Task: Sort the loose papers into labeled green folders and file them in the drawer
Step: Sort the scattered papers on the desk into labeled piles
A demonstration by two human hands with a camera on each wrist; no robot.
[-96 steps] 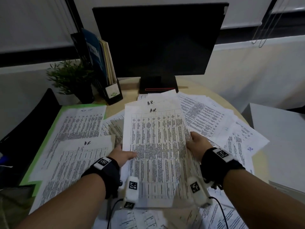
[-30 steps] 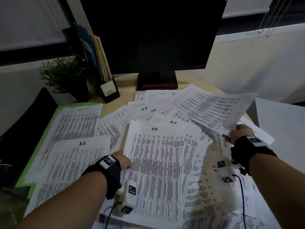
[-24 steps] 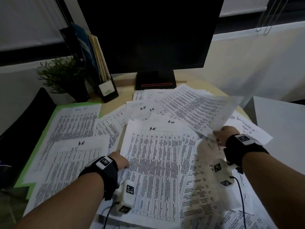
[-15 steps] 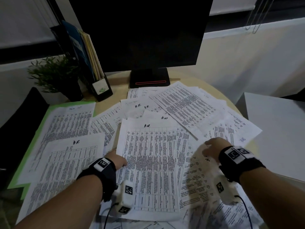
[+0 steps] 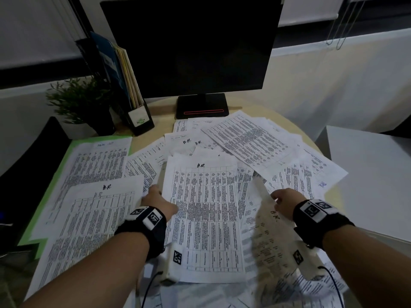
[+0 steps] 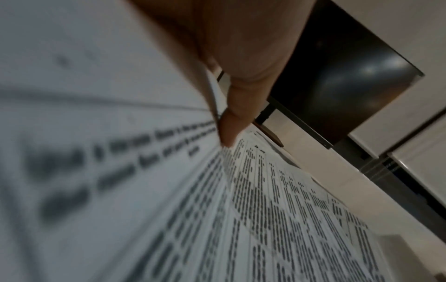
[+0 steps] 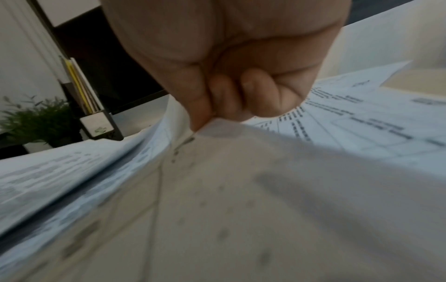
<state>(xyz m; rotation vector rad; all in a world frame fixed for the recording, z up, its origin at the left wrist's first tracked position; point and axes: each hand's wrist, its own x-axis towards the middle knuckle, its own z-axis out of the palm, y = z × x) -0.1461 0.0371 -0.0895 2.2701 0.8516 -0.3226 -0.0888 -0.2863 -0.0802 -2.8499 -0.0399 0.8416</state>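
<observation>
Sorting barely begun — loose papers (image 5: 249, 138), white sheets dense with printed tables and several hand-marked "H.R.", sprawled in front of the monitor (image 5: 191, 43), only a few laid on the open green folder (image 5: 66, 156) to its left, no drawer in view. Left hand (image 5: 159, 202) pinching the central H.R. sheet (image 5: 204, 216) by its edge; right hand (image 5: 285, 202) pinching a lifted, blurred sheet (image 5: 266, 230) — both below the monitor.

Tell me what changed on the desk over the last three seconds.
The right hand left the H.R. stack, lifted a dense text sheet from the right, dropped it farther back over the spread, then came back toward the person and now pinches the corner of another sheet, raising it. The left hand stayed at the stack's left edge. Green folder, monitor and plant are unchanged.
</observation>
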